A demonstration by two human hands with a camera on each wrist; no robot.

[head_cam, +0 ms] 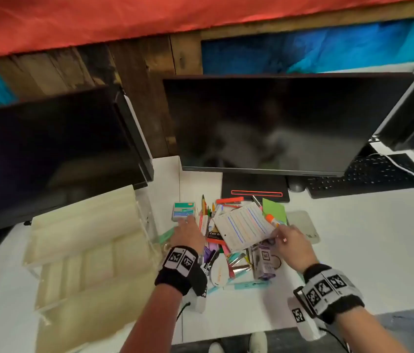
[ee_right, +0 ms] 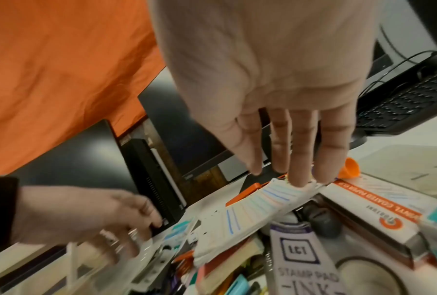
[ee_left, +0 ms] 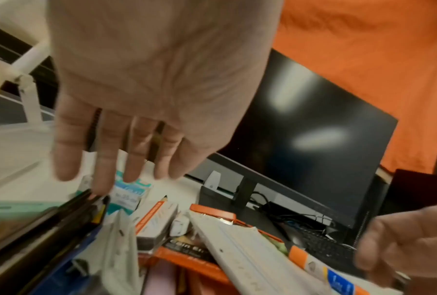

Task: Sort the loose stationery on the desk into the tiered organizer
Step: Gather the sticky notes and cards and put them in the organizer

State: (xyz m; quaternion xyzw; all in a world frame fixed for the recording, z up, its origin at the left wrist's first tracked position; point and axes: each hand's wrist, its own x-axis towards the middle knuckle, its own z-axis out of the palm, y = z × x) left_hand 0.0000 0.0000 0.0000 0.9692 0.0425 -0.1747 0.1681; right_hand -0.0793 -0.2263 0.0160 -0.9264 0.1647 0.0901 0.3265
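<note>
Bare desk [head_cam: 353, 263] at lower right gives you passage; the monitor [head_cam: 277, 123] walls off the stationery pile [head_cam: 234, 238] above.

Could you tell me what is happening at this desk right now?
A person is starting to sort a heap of stationery on the white desk. Both hands are open over the pile: the left hand reaches toward a small teal-and-white box, and the fingers of the right hand touch the edge of a white pack with coloured stripes. The tiered organizer stands to the left, and nothing shows in its compartments yet.
</note>
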